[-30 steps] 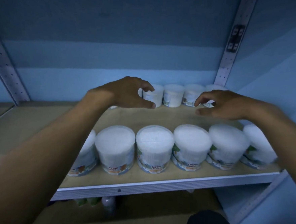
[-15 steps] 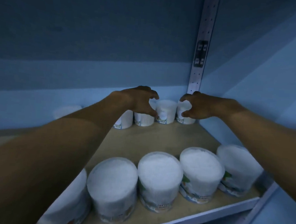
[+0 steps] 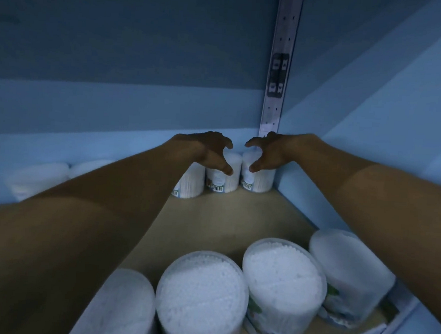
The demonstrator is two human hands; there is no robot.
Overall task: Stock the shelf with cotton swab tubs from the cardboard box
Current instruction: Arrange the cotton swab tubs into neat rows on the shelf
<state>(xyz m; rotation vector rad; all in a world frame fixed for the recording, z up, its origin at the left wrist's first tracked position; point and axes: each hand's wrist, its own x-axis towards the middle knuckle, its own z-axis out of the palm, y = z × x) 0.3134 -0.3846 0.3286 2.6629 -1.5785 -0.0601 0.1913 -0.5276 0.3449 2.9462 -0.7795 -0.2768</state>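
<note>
Right at the back of the shelf (image 3: 226, 214) we have the rear row of cotton swab tubs, and two of them sit in the far right corner: the corner tub (image 3: 259, 178) tight against the right wall, and its neighbour tub (image 3: 222, 178) just beside it on the left, barcode labels facing us. A third tub (image 3: 190, 184) stands next along the row, partly hidden behind our left forearm, and further left the row blurs into pale shapes we cannot make out well.

Our left hand (image 3: 205, 150) is over the neighbour tub, fingers curved like a claw, thumb reaching down near its side. Our right hand (image 3: 270, 154) mirrors it over the corner tub, fingers arched, thumb low against the tub's front. Whether either hand actually grips its tub, we cannot tell from here; the curled fingers look close to the lids rather than clamped.

Nearer to us, the front row of tubs (image 3: 283, 278) stands along the shelf edge, white swab tips showing through the clear lids. Behind the right hand rises the perforated metal upright (image 3: 280, 66) in the blue corner.
</note>
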